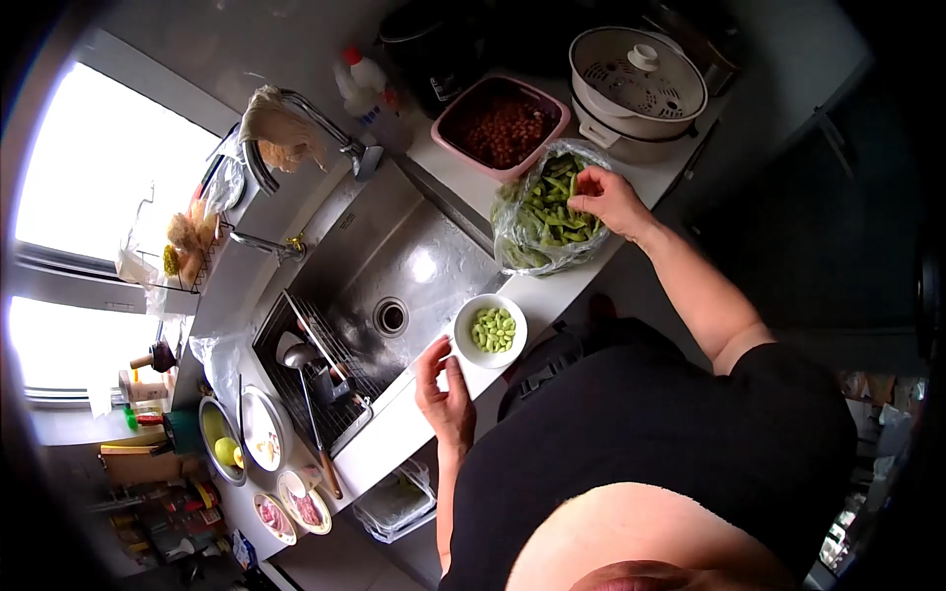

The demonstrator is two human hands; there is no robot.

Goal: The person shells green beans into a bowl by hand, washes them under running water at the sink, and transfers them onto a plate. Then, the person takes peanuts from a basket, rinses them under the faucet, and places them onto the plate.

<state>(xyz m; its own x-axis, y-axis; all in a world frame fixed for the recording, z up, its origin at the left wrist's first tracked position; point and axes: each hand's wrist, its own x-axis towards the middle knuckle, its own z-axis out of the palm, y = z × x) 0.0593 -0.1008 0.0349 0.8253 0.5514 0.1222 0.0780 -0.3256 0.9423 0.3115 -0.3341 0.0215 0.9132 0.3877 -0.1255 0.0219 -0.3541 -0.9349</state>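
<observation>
A clear plastic bag (512,231) full of green bean pods (552,212) stands open on the counter. My right hand (613,205) reaches over its mouth, thumb and fingers pinched together at a pod among the others. A small white bowl (461,340) of shelled green beans (493,330) sits between the sink and the counter's front edge. Beside that bowl, my left hand (448,399) has its fingers loosely bent and apart, with nothing visible in them.
Behind the bag stand a pink basin (501,174) of reddish-brown pieces and a white lidded pot (631,128). The steel sink (434,256) has a drying rack (340,394) holding a ladle. Plates of meat (307,507) lie at the far left end.
</observation>
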